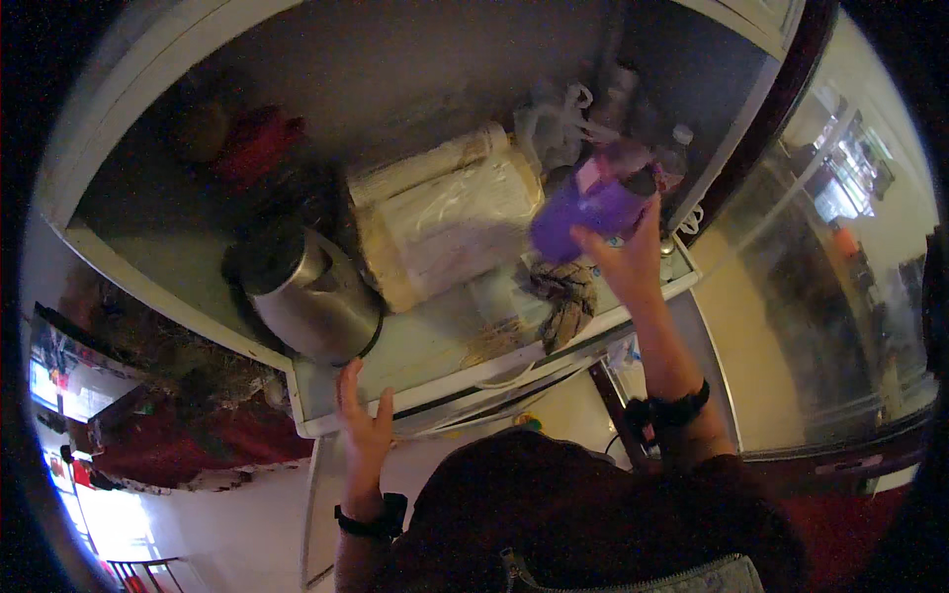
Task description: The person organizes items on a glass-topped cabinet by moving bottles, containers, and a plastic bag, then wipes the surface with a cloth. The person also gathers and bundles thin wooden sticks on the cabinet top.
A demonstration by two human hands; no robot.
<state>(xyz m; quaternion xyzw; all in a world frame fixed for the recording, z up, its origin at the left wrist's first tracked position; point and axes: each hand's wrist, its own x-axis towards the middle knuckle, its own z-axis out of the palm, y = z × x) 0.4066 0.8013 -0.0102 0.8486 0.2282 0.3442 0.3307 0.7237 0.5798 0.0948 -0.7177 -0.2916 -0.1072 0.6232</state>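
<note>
My right hand is wrapped around a purple container with a pinkish upper part, lifted over the right side of the shelf. What exactly the container is, I cannot make out. My left hand, fingers spread and holding nothing, is at the shelf's front edge. Just beyond its fingertips stands a steel kettle. A pale package in clear plastic lies in the middle of the shelf. Below the purple container rests a crumpled brownish cloth.
The pale shelf has a raised white front edge. A white plastic bag and a clear bottle are at the back right. Something red sits in the dark back left. Glass panels stand to the right.
</note>
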